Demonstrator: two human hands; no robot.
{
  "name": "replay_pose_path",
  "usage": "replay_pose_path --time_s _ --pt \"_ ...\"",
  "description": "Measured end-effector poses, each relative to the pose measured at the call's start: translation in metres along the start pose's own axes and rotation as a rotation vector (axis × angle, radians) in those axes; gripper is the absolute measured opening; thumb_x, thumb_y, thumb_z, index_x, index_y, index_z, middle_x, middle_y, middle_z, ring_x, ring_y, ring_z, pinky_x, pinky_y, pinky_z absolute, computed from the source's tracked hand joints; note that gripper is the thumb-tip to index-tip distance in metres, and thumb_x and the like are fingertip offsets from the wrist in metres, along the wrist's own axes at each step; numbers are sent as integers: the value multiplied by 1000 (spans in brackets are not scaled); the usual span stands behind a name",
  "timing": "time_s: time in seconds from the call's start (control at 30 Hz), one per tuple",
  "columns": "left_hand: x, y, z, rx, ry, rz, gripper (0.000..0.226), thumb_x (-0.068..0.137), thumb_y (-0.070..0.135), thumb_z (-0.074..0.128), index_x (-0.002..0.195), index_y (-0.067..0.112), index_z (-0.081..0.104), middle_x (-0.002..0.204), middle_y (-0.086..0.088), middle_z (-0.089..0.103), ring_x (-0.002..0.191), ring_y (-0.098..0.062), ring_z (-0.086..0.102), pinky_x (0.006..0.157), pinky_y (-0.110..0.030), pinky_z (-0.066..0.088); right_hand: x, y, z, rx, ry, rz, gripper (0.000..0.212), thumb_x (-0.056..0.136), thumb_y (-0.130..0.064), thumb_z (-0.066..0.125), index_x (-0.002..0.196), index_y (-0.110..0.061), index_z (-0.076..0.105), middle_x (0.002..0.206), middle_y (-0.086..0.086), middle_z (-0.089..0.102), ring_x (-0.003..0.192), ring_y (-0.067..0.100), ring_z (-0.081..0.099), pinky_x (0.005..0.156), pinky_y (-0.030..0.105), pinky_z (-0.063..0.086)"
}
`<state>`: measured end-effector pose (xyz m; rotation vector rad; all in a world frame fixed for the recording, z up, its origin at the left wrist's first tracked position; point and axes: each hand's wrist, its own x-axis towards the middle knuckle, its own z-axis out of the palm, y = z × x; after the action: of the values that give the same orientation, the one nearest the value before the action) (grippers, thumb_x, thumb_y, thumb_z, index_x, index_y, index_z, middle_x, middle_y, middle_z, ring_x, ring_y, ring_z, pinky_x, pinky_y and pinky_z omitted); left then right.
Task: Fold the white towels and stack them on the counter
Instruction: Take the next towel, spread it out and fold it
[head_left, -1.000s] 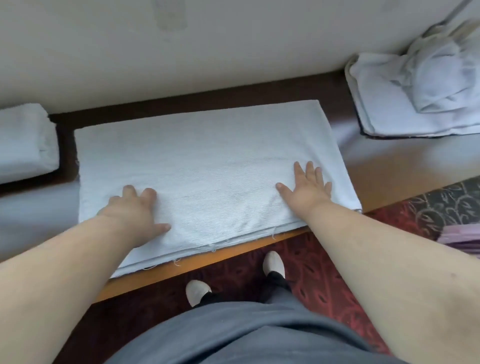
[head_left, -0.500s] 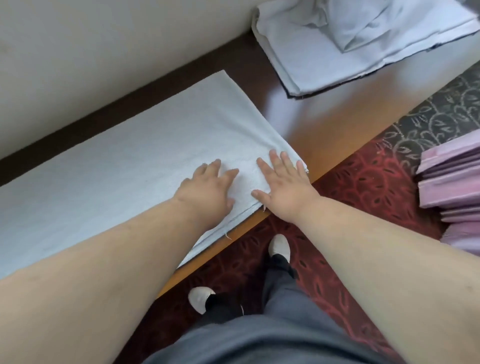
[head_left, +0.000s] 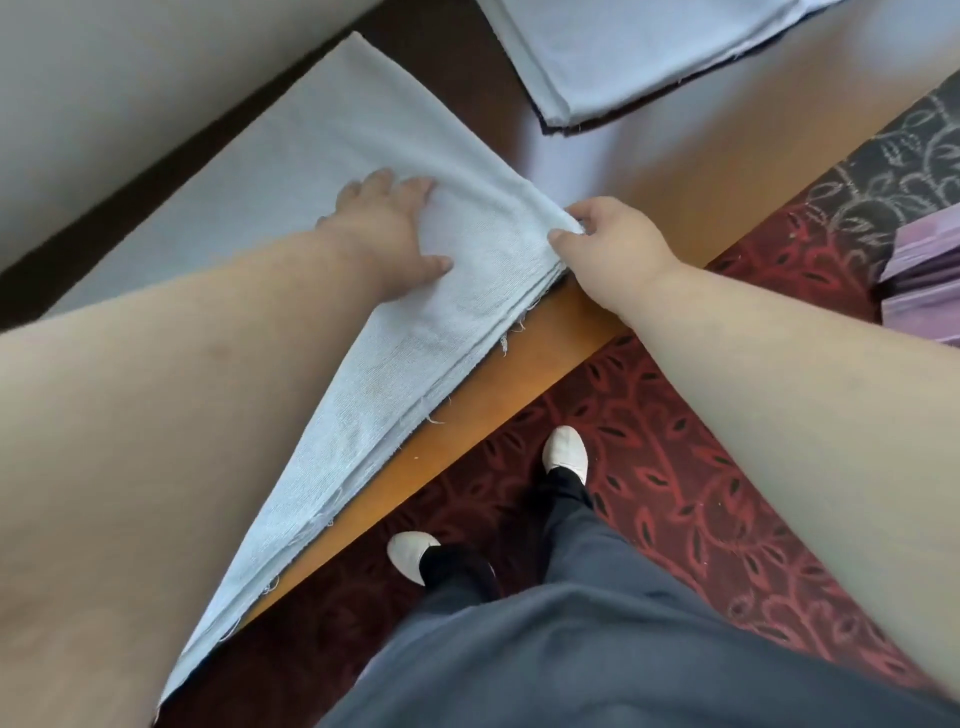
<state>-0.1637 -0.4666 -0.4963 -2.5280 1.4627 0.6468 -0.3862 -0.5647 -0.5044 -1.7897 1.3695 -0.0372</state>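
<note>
So you've got one folded white towel (head_left: 332, 156) laid out along the table (head_left: 675, 171), running from the far corner by the wall down past your left forearm, with its frayed layered edge sitting right along the table's front edge. Your left hand (head_left: 387, 228) is flat on top of it, palm down, fingers (head_left: 415, 186) spread a bit and pressing into the cloth, thumb stuck out toward your right hand. The towel corner sits just past your left thumb, and that's where your right hand (head_left: 610, 244) comes in: its fingers (head_left: 582, 210) are curled and pinching that near corner against the thumb, and the cloth bunches up a little right at the pinch. Your two hands are close together but not touching, with a strip of towel between them.

Beyond your right fingers, further back on the table, there's a second pile of white towels (head_left: 623, 47), loosely laid, cut off by the top of the frame, so I can't count how many are in it. It's well apart from the one you're holding.

Off to the right of your right hand, past the table edge, there's a stack of purple cloths (head_left: 924, 270), several layers, only partly in view. Below: two white shoes (head_left: 565, 451) on the red patterned carpet (head_left: 675, 467).
</note>
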Motion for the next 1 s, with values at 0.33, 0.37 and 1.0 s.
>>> replay_pose_path --time_s 0.33,0.37,1.0 --pt "29 4 -19 35 42 -8 71 72 80 50 132 43 45 146 -4 29 131 -31 31 96 -47 40 9 6 -15 253 -152 279 16 96 -30 62 108 -19 60 98 2 72 67 5 72 51 23 45" --pt "41 4 -24 -12 106 -30 62 82 73 45 133 39 46 142 -5 34 127 -30 35 93 -45 41 9 6 -16 292 -168 305 10 97 -26 61 106 -22 61 100 1 72 72 6 72 51 22 44" --pt "138 3 -21 4 169 -185 82 80 81 11 151 44 -8 163 0 -8 148 -31 -9 107 -69 -2 19 3 -19 274 -264 384 11 97 -17 57 105 -22 63 98 -2 72 70 4 73 57 24 49"
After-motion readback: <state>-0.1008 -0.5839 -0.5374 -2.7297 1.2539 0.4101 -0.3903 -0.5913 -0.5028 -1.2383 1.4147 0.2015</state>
